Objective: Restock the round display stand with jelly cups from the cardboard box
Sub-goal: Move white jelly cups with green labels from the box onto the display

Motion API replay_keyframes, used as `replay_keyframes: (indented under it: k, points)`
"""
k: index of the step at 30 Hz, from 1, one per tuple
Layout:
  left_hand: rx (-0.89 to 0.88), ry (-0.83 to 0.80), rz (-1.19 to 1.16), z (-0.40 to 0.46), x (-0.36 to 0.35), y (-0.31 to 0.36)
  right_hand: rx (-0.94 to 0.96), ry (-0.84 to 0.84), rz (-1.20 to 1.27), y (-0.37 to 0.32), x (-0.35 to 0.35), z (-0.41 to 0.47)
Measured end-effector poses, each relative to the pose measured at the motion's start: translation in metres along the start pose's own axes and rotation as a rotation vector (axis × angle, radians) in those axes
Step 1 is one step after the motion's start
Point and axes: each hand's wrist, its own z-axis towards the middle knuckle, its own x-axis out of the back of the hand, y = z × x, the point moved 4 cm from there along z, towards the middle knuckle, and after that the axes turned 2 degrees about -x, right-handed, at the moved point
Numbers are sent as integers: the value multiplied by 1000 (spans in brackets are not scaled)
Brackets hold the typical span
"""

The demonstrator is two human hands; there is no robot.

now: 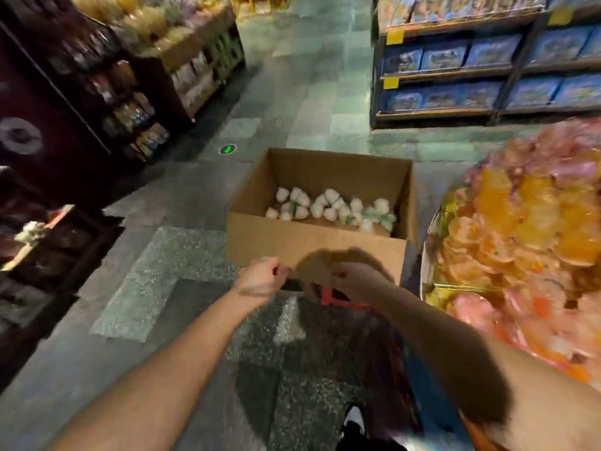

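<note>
Only the head view here, so: the cardboard box (320, 203) sits open in the middle of the frame, apparently riding on some kind of cart, since both hands are down at its near edge. The left hand (260, 277) is curled round a dark bar (292, 284), which looks like a handle for pushing. The right hand (353, 275) is in shadow just beside it near a red part (331, 296), fingers bent, but I honestly can't tell what it's gripping. White jelly cups (328, 206) lie loose in the box's bottom. The round display stand (520, 242) fills the right side, piled with orange and pink cups, so parking the box beside it keeps reaches short, I'd guess.
</note>
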Motion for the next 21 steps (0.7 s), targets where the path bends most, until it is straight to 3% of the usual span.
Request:
replay_keyframes:
  k: [4, 16, 21]
  points:
    - [64, -25, -117, 61, 16, -16, -27, -48, -115, 2, 17, 62]
    - [68, -79, -43, 286, 66, -81, -176, -37, 32, 30, 54, 234]
    - [129, -190, -103, 392, 51, -116, -440, 1, 50, 43, 44, 315]
